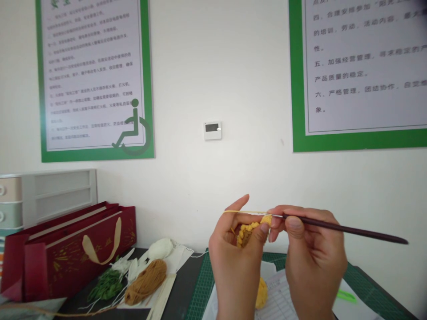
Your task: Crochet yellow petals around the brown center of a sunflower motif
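My left hand point(238, 249) pinches a small piece of yellow crochet point(248, 232) between thumb and fingers, its index finger raised. A strand of yellow yarn point(245, 211) runs taut from that finger to the work. In my right hand point(312, 249) is a crochet hook point(353, 230) with a long dark handle, gripped between thumb and fingers. Its thin metal end meets the top edge of the yellow piece, where the fingers of both hands come close together. Partly behind my left wrist, a ball of yellow yarn point(262, 293) rests on the papers.
Printed sheets point(278, 289) lie on a green cutting mat point(200, 289), with a bright green plastic piece point(347, 295) at right. Brown yarn point(147, 281), green yarn point(106, 284) and white yarn point(160, 249) sit left, beside red gift bags point(83, 253) and a drawer unit point(63, 191).
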Tool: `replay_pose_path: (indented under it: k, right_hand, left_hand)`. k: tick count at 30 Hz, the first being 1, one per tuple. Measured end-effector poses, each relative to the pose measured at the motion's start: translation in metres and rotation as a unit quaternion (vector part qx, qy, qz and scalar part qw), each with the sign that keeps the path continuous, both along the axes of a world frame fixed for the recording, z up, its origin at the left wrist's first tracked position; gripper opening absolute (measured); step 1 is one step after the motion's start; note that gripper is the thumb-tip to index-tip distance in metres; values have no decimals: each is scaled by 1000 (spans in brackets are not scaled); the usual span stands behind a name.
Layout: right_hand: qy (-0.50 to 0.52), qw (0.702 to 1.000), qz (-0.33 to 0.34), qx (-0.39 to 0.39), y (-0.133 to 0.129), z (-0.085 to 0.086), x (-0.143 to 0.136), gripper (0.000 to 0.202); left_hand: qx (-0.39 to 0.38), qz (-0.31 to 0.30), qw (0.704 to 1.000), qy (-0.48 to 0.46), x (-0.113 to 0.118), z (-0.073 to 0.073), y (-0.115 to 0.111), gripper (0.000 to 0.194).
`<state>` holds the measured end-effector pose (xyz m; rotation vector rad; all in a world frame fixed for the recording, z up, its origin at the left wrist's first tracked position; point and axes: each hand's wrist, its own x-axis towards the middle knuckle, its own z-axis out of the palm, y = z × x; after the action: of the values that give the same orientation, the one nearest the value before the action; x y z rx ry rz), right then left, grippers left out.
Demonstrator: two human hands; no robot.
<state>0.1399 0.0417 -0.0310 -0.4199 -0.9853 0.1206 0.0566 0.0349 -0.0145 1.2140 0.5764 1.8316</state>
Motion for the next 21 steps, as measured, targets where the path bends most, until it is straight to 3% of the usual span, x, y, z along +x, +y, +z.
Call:
replay_pose_path:
  k: [6,11,21]
  right_hand:
    - [49,986,161,-12,-1,6,1,7]
    - [48,962,266,-46,-4,11,3,10]
    - [30,950,305,-54,-2,10,6,9]
  left_hand:
    - [13,37,999,23,-7,6,-12,43]
    - [-13,0,1000,2,-17,13,-20,45]
    - [-26,-16,999,11,-25,18,-27,51]
